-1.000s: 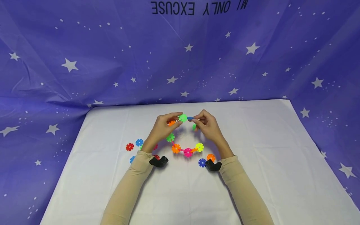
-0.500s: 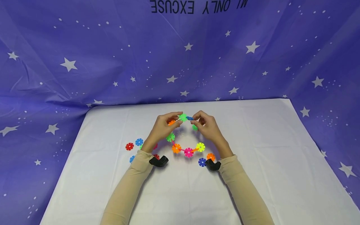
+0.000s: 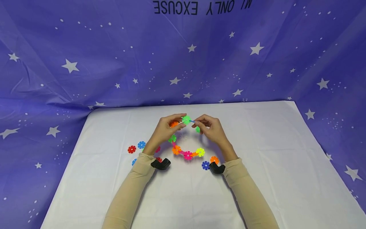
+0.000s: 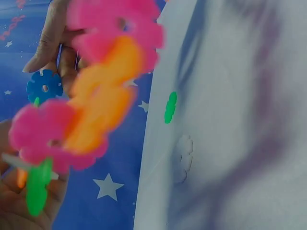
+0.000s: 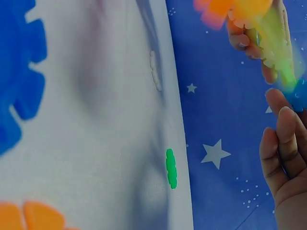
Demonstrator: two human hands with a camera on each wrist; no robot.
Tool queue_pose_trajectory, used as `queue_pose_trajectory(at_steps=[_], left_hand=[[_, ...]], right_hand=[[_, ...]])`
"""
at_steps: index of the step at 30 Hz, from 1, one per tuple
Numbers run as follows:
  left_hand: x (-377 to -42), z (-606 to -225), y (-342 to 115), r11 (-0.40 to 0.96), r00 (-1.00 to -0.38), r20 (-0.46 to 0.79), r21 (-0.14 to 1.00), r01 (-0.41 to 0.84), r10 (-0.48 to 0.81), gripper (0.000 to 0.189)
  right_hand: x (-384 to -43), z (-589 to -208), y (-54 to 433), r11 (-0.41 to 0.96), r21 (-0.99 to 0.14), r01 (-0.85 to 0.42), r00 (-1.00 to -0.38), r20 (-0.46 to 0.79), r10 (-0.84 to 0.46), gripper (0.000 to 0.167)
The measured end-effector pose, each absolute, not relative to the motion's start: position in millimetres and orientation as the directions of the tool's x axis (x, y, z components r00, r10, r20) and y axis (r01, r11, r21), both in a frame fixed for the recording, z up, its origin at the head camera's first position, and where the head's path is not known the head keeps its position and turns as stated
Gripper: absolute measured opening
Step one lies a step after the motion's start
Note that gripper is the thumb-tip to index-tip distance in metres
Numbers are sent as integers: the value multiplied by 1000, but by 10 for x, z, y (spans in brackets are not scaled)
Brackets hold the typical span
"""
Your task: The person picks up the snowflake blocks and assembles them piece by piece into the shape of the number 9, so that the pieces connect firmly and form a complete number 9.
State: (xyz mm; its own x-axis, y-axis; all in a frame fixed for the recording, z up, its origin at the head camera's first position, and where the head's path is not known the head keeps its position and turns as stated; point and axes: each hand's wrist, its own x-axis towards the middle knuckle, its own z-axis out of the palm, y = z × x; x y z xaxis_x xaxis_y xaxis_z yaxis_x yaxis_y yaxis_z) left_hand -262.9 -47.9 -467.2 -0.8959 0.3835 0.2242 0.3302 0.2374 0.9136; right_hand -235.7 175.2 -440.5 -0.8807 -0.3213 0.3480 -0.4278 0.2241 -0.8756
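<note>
My left hand (image 3: 171,126) pinches the light green notched disc (image 3: 186,120) at one end of a chain of interlocking plastic snowflake discs. From there the chain hangs in a curve through orange (image 3: 174,124), green (image 3: 172,138) and pink (image 3: 187,155) discs to a yellow disc (image 3: 200,152). With thumb and fingertips my right hand (image 3: 211,126) pinches a blue disc (image 4: 44,86), turned edge-on in the head view, its rim right at the light green disc. In the left wrist view, blurred pink and orange chain discs partly cover both hands.
On the white tablecloth (image 3: 183,197), a red disc (image 3: 132,149) and several others lie left, partly under the left forearm. A dark blue disc (image 3: 205,165) and an orange disc (image 3: 214,160) lie by the right wrist. A green disc (image 5: 171,168) and a clear one (image 4: 186,158) lie beyond.
The blue disc has turned in my right fingers, showing its face more half a second ago and its edge now. The chain's lower end has swung slightly left; my left hand has barely moved.
</note>
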Motion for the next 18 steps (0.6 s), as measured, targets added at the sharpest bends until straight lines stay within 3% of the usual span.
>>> queue_pose_trajectory(at_steps=[13, 18], left_hand=[[-2598, -4654, -425, 238, -853, 408, 838, 491, 326, 39], [-2600, -4641, -442, 228, -797, 493, 780, 582, 348, 37]], right_hand=[[-2384, -4513, 1722, 72, -948, -309, -912, 274, -304, 14], [-2444, -4643, 1731, 50, -952, -302, -913, 273, -303, 14]])
